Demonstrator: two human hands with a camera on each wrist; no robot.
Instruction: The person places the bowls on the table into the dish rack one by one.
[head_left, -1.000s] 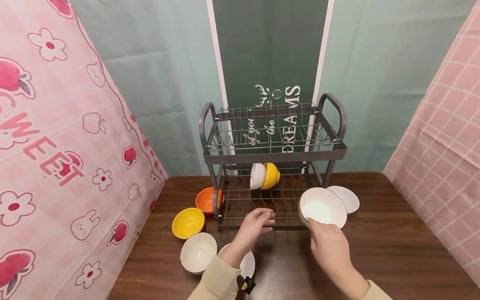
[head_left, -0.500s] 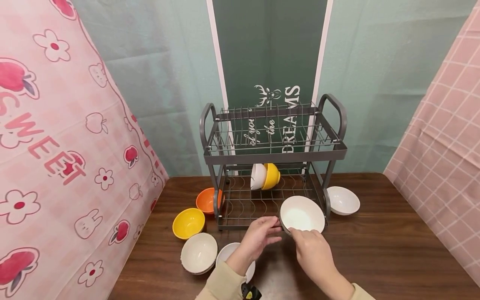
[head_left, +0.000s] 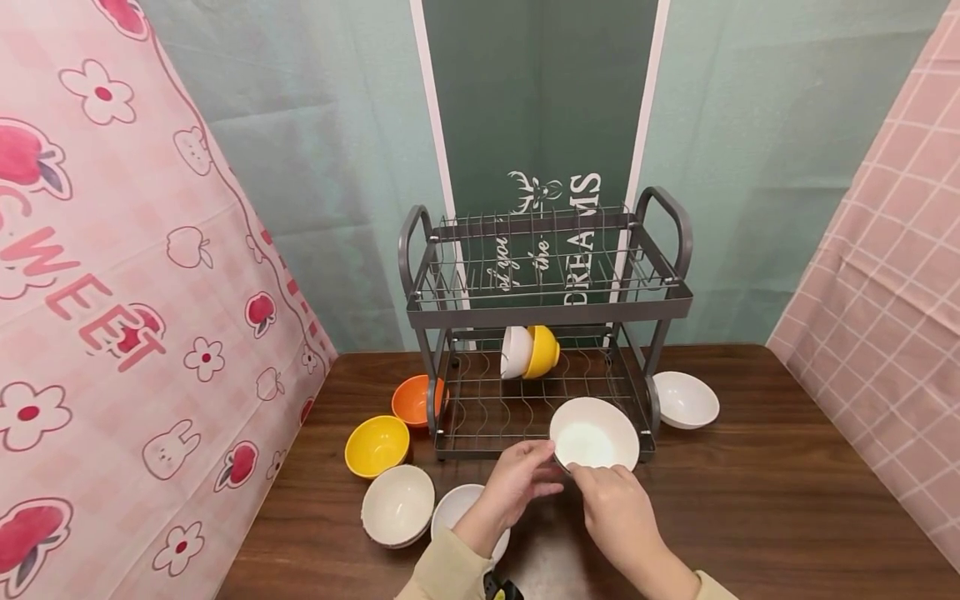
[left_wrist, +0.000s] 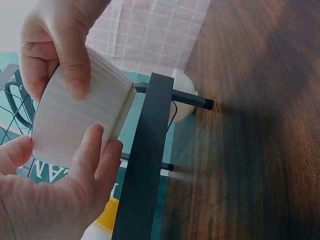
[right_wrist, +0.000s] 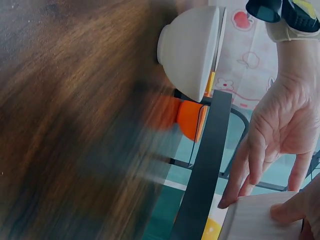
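A white bowl [head_left: 594, 433] is tilted with its inside facing up toward the head camera, at the front edge of the dish rack's lower tier. My right hand [head_left: 618, 508] pinches its near rim, the thumb lying on the ribbed outer wall [left_wrist: 80, 115] in the left wrist view. My left hand [head_left: 513, 487] is at the bowl's left side; its fairly straight fingers touch the outer wall and its thumb meets the rim. On the lower tier of the dark dish rack [head_left: 551, 315], a white bowl [head_left: 516, 352] and a yellow bowl [head_left: 543, 352] stand on edge, nested together.
Left of the rack sit an orange bowl [head_left: 414, 402], a yellow bowl [head_left: 377, 447] and a cream bowl [head_left: 398, 506]. Another white bowl [head_left: 453, 507] lies partly beneath my left forearm. At the rack's right stands a white bowl [head_left: 686, 401]. Printed cloths [head_left: 150, 250] hang around the table.
My right hand has brought the white bowl leftward and slightly nearer, from the rack's right front. My left hand, earlier apart from it, now touches the bowl's left side.
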